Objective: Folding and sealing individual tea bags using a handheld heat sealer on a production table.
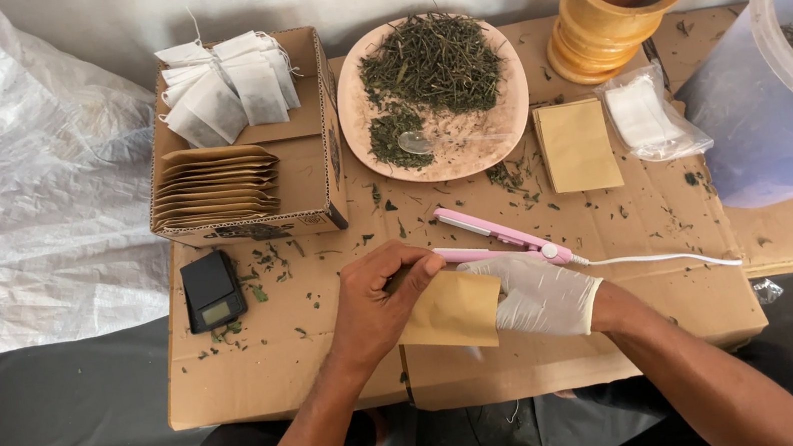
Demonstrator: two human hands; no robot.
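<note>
My left hand (381,301) is bare and pinches the upper left edge of a small tan paper pouch (452,309). My right hand (538,294), in a white glove, holds the same pouch from the right, its fingers partly behind the paper. Just beyond both hands lies a pink heat-sealing clamp (499,236), its jaws apart, with a white cord (663,259) trailing to the right. The pouch's top edge sits close to the lower jaw of the clamp.
A cardboard work surface (283,368) carries a box (310,178) of white tea bags and tan pouches, a small black scale (212,290), a plate (353,117) of dried green leaves, a stack of tan pouches (577,145), a plastic bag (651,116), a wooden mortar (607,10) and a plastic tub (783,85).
</note>
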